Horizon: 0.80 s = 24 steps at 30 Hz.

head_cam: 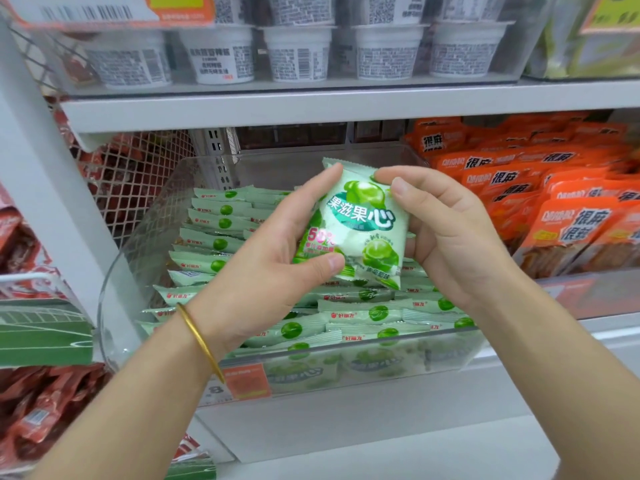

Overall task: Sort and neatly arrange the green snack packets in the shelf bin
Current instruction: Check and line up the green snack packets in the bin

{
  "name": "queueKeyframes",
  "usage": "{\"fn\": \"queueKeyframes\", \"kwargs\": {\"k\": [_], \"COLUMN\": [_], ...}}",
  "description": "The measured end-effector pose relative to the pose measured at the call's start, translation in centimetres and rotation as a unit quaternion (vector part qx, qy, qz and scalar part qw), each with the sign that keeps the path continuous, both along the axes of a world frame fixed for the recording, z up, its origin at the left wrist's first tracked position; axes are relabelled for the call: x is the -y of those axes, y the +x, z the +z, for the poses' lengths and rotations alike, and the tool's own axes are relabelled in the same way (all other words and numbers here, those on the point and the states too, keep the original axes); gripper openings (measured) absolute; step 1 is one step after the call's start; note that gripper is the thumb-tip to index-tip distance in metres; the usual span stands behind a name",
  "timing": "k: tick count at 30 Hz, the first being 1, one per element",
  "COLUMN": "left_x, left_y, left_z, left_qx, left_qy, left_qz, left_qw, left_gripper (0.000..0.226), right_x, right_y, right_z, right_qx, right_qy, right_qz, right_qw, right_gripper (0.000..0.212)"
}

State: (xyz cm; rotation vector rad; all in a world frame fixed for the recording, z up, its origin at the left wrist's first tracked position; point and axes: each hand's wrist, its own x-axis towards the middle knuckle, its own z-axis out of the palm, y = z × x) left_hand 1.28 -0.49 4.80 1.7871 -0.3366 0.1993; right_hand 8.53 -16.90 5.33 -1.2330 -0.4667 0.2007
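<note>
At a shop shelf, a person holds one green snack packet (363,220) in both hands just above a clear plastic bin (138,258), its printed front, with green fruit and white lettering, turned to the camera and leaning slightly to one side. The left hand (277,258) grips the packet's left edge, with the thumb pressed on the lower corner and a finger stretched up to the top corner. The right hand (446,233) curls round the right edge, its thumb lying on the front near the top, and the remaining fingers go behind the packet, out of sight. A gold bangle (201,337) circles the left wrist. Below the hands the bin is filled with stacked green packets (221,244) – laid in overlapping rows that run from front to back, most showing their top seams, with more pressed against the front wall. An orange price tag (246,379) sits on the shelf edge beneath the bin's front left corner. Orange packets (571,220) crowd the next compartment to the right, white cups (298,53) line the shelf above, and red packets (41,403) fill the racks to the left.
</note>
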Motion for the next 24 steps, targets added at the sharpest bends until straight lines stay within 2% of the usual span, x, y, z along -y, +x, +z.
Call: {"fn": "queueKeyframes", "kwargs": {"k": [3,7,9,11,13,16,18,20,22,24], "left_x": [0.1,0.2,-0.1,-0.2,0.0,0.7,0.6,0.4,0.4,0.4], "left_y": [-0.2,-0.1,0.2,0.3,0.2,0.0,0.3,0.5,0.3,0.2], "left_z": [0.3,0.3,-0.3,-0.7,-0.8,-0.7,-0.7,-0.5,0.1,0.5], "left_qx": [0.019,0.011,0.056,0.105,0.129,0.130,0.136,0.135,0.120,0.090], "left_qy": [0.032,-0.006,0.087,0.236,0.323,0.379,0.369,0.307,0.242,0.182], "left_qz": [0.022,0.061,0.137,0.231,0.253,0.256,0.265,0.257,0.244,0.233], "left_qw": [0.999,0.998,0.985,0.938,0.903,0.880,0.881,0.906,0.931,0.951], "left_gripper": [0.067,0.058,0.048,0.046,0.064,0.084,0.072,0.053,0.037,0.028], "right_x": [0.2,0.2,0.2,0.1,-0.1,-0.6,-0.7,-0.6,-0.3,0.1], "right_y": [0.1,0.2,0.2,0.2,-0.1,-0.6,-0.8,-0.8,-0.6,-0.2], "right_z": [0.0,-0.1,-0.3,-0.4,-0.4,-0.4,-0.3,-0.3,-0.3,-0.3], "right_qx": [-0.008,-0.012,-0.001,0.009,0.012,0.005,0.014,0.033,0.085,0.163], "right_qy": [-0.003,0.005,0.003,0.004,0.013,0.040,0.053,0.044,-0.011,-0.095], "right_qz": [-0.004,-0.032,-0.050,-0.059,-0.053,-0.017,0.012,0.015,-0.037,-0.123], "right_qw": [1.000,0.999,0.999,0.998,0.998,0.999,0.998,0.998,0.996,0.974], "right_gripper": [0.013,0.016,0.015,0.014,0.020,0.026,0.021,0.023,0.029,0.031]}}
